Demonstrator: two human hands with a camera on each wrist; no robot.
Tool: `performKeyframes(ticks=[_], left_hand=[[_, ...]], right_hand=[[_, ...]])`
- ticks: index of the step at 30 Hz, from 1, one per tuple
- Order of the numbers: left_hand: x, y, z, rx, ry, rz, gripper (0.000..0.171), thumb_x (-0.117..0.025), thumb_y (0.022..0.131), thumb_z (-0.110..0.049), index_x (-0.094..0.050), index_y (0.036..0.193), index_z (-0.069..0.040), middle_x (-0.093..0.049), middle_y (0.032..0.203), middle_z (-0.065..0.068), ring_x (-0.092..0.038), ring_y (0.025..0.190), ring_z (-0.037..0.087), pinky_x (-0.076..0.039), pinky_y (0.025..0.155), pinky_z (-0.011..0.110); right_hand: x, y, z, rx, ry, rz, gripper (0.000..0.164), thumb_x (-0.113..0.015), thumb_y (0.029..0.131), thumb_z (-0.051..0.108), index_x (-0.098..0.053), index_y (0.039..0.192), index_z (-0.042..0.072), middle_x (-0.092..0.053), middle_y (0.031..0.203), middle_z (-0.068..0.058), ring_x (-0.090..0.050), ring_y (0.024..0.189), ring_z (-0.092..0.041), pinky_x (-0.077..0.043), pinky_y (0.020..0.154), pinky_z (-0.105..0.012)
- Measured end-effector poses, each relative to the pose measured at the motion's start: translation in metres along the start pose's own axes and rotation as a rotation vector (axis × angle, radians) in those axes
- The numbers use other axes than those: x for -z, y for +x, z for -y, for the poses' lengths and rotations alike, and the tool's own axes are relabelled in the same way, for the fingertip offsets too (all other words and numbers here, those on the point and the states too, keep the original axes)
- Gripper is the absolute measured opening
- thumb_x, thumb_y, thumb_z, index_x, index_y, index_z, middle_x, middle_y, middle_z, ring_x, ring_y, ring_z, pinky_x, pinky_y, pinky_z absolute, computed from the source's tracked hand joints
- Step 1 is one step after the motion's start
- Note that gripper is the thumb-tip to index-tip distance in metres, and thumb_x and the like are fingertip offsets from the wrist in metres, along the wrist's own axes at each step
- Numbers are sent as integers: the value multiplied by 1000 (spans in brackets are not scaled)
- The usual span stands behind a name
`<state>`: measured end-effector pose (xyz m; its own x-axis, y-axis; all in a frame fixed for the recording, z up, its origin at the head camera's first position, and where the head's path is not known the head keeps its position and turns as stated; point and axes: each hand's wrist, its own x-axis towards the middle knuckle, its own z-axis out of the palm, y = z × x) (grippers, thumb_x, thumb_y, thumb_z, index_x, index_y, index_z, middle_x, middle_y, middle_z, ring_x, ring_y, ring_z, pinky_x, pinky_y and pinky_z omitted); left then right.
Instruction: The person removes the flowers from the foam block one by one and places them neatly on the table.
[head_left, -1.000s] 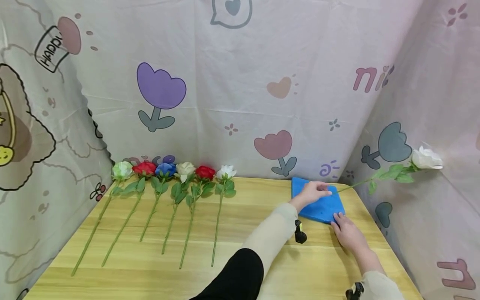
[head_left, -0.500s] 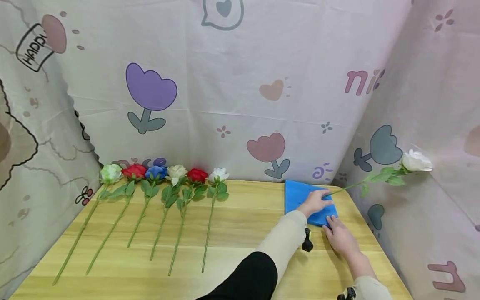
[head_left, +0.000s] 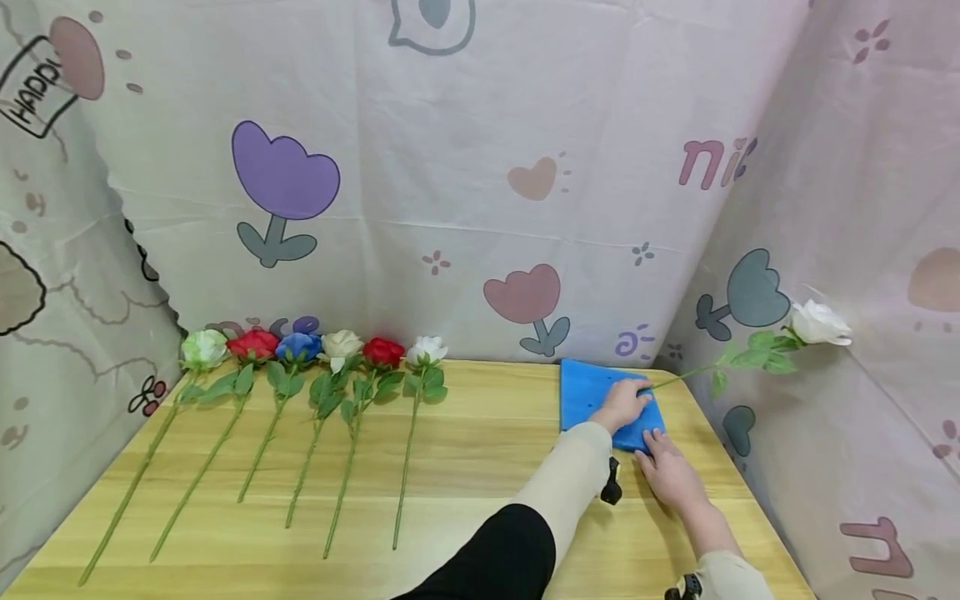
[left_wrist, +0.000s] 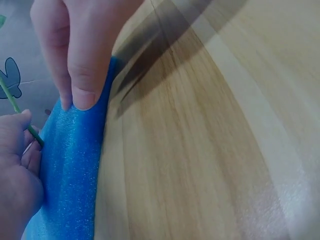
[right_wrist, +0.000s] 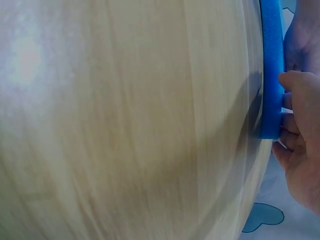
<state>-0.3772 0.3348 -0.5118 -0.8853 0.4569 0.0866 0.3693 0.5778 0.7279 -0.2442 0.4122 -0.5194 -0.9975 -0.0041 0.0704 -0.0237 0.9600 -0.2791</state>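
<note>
My left hand [head_left: 624,406] pinches the green stem [head_left: 678,377] of a white artificial rose [head_left: 819,322] low down, over the top of a blue foam block [head_left: 581,393]. The rose slants away to the right, its bloom past the table's right edge. In the left wrist view the stem [left_wrist: 31,131] runs between thumb and fingers down to the foam [left_wrist: 70,165]; its lower end is hidden. My right hand [head_left: 671,475] holds the foam's front right corner. In the right wrist view its thumb [right_wrist: 290,77] lies at the foam's edge, fingers bent at the corner.
Several artificial roses lie in a row on the wooden table's left half, including a pale green one [head_left: 204,348], a blue one [head_left: 297,346] and a white one [head_left: 427,350]. A printed cloth [head_left: 420,150] hangs behind the table and along both sides.
The head view has swung slightly right. My left hand has shifted right and nearer over the foam, and the rose has come slightly left. My right hand stays at the foam's corner.
</note>
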Motion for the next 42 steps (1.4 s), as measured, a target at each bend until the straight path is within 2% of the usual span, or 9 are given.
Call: performKeyframes(ticks=[9,15,20,28,35,42], left_hand=[[3,-1,2,-11,23,-64,29,-57,98,-28,-66,126,-28,-64,129,-14,-57,124,5,-46,101,17],[1,4,6,19,67,-114,24,-58,97,-29,-70,118,-33,-69,118,-17,-61,116,3,-49,97,16],[0,5,7,32,45,-135,22,-59,97,-29,-72,114,-32,-70,114,-17,-63,111,3,-50,92,16],[0,5,9,42,-107,-195,23,-57,98,-27,-72,116,-27,-72,115,-12,-65,109,6,-53,89,18],[0,5,15,1,-185,-272,25,-58,97,-29,-72,117,-23,-73,112,-8,-67,104,6,-54,84,17],[-3,-1,21,-57,-267,-293,27,-56,98,-29,-71,118,-18,-74,110,-6,-67,100,5,-54,83,16]], right_hand=[[2,-1,4,-11,8,9,55,-47,102,25,-38,142,-12,-31,148,-36,-28,139,-52,-30,112,-63],[3,1,9,-34,10,32,55,-46,103,25,-37,143,-11,-29,150,-35,-26,140,-52,-28,114,-61],[2,1,10,-35,14,32,56,-45,103,25,-36,143,-12,-29,150,-35,-26,140,-51,-28,114,-61],[1,0,7,-50,5,29,57,-47,102,26,-36,143,-11,-28,150,-35,-26,140,-51,-28,113,-62],[0,1,7,-53,8,32,56,-46,102,25,-36,144,-11,-28,150,-35,-25,141,-51,-28,113,-62],[-1,-1,7,-48,8,18,56,-47,102,25,-37,143,-11,-28,150,-36,-25,140,-52,-27,114,-62]])
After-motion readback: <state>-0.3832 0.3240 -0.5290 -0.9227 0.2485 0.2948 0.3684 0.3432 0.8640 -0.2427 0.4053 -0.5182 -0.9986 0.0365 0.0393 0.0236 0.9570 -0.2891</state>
